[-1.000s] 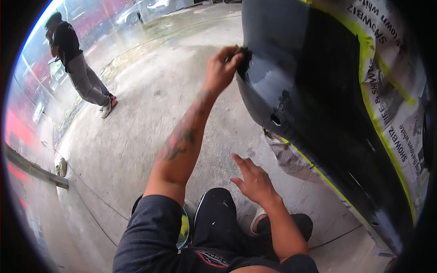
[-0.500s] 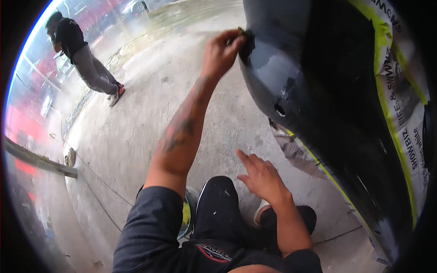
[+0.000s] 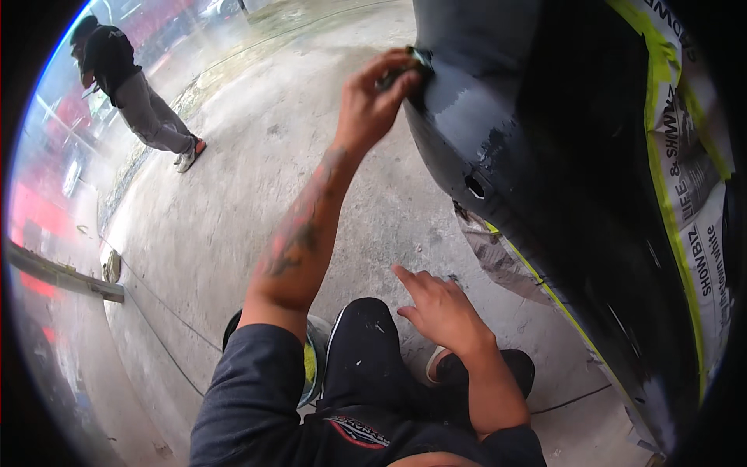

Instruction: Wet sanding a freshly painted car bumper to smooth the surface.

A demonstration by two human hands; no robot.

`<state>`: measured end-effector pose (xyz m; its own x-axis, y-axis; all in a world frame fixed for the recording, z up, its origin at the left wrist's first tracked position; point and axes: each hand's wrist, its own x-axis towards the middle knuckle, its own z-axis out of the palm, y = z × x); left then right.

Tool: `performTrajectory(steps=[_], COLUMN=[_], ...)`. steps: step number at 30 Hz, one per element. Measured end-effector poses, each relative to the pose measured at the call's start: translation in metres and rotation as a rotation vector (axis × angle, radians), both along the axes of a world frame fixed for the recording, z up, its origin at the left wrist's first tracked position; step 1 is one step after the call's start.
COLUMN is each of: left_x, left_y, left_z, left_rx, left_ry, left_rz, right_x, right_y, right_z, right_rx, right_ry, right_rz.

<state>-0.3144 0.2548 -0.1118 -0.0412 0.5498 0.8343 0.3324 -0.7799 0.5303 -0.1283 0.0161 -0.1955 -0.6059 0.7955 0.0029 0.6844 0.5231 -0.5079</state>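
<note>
My left hand (image 3: 372, 97) is pinched closed on a small dark pad (image 3: 420, 61), whose exact kind I cannot make out. That pad is pressed against the rounded edge of a glossy black and grey car body panel (image 3: 580, 202). Wet-looking grey patches show on the panel near the pad, and lower down is a small oval hole (image 3: 474, 186). Over my knees my right hand (image 3: 446, 311) hangs in the air with its fingers stretched out, holding nothing and apart from the panel.
Newspaper masking (image 3: 696, 226) with yellow-green tape (image 3: 661, 159) borders the panel. A bucket (image 3: 317, 354) with something yellow inside stands beside my left leg. Another person (image 3: 128, 82) stands far left on the concrete floor (image 3: 226, 163), where a thin cable (image 3: 167, 342) lies.
My left hand has shifted slightly left, with the pad still at the panel's edge. The whole view has moved slightly. My right hand keeps its stretched-out pose.
</note>
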Motion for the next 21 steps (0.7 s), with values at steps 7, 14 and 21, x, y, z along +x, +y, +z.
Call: performTrajectory(steps=[7,14,21], left_x=[0.002,0.006,-0.007], left_y=[-0.009,-0.001,0.019], left_z=[-0.006,0.005,0.016], left_rx=[0.025,-0.182,-0.285], left_ry=[0.016,-0.008,-0.028], left_rz=[0.027,-0.007,-0.059], right_x=[0.001,-0.005,-0.008], right_y=[0.001,0.003,0.003], right_z=[-0.006,-0.015,-0.017], right_rx=[-0.007,0.002,-0.014], right_ry=[-0.045,-0.024,-0.02], right_rz=[-0.01,0.006,0.041])
